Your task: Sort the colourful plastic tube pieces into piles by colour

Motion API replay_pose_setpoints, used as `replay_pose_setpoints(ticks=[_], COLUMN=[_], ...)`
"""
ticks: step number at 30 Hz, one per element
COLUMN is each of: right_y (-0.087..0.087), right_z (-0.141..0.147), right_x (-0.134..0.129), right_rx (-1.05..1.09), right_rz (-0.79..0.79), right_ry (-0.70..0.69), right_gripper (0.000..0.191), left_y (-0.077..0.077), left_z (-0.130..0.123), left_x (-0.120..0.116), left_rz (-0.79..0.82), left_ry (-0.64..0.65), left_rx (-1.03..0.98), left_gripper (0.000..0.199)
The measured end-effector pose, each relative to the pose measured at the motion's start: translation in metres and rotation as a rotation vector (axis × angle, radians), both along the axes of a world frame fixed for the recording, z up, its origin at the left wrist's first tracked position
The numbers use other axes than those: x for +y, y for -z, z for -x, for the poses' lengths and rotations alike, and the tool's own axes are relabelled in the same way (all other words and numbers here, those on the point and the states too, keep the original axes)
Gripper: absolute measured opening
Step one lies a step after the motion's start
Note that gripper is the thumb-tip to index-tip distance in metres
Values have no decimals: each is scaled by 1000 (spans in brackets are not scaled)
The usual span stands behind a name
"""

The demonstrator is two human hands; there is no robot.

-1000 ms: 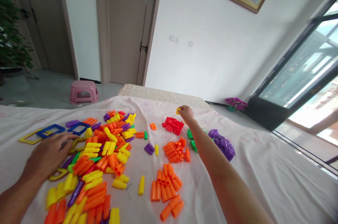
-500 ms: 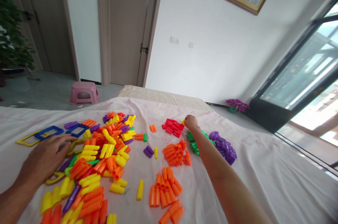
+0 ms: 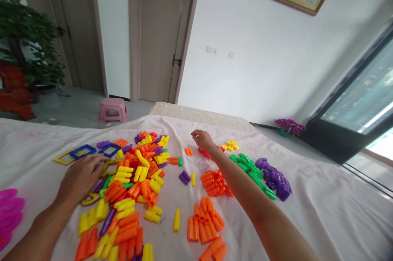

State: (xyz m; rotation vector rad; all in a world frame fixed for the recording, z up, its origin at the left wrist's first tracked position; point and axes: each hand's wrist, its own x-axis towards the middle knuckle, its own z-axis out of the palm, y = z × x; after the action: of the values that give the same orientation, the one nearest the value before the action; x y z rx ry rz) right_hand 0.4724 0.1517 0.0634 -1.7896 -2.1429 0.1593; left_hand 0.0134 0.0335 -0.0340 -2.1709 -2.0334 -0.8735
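My left hand (image 3: 84,175) rests at the left edge of a mixed heap of plastic pieces (image 3: 135,187), beside a yellow frame piece; what its fingers hold, if anything, is hidden. Over the cloth, my right hand (image 3: 202,139) hovers with fingers curled, and no piece shows in it. Below its forearm are red pieces (image 3: 204,153), partly covered. Sorted piles lie to the right: yellow (image 3: 230,145), green (image 3: 250,171) and purple (image 3: 273,178). Orange pieces form two groups (image 3: 215,183), (image 3: 204,220) in the middle.
Blue frames (image 3: 82,151) lie beyond my left hand. Pink round pieces (image 3: 9,216) are at the left edge. Loose purple (image 3: 184,177) and yellow (image 3: 176,220) pieces lie between heap and piles. A pink stool (image 3: 113,109) stands past the cloth-covered surface (image 3: 322,212).
My right hand has moved left, away from the yellow pieces, and the yellow piece at its fingertips no longer shows there. The view has turned left. My left hand stays by the heap.
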Motion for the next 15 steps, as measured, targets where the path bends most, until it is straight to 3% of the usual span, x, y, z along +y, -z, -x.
replay_pose_setpoints(ticks=[4, 8, 12, 15], right_y=[17, 28, 31, 27], right_z=[65, 103, 118, 111], right_x=[3, 8, 9, 8], right_rx=[-49, -133, -266, -233], right_rz=[25, -27, -36, -65], right_ry=[-224, -353, -312, -212], right_gripper=[48, 53, 33, 27], left_y=[-5, -6, -3, 1], left_z=[-4, -5, -3, 1], left_x=[-3, -4, -2, 0], left_rz=[-9, -26, -23, -9], left_ry=[7, 8, 7, 5], left_rx=[-13, -22, -16, -8], left_gripper=[40, 39, 39, 41])
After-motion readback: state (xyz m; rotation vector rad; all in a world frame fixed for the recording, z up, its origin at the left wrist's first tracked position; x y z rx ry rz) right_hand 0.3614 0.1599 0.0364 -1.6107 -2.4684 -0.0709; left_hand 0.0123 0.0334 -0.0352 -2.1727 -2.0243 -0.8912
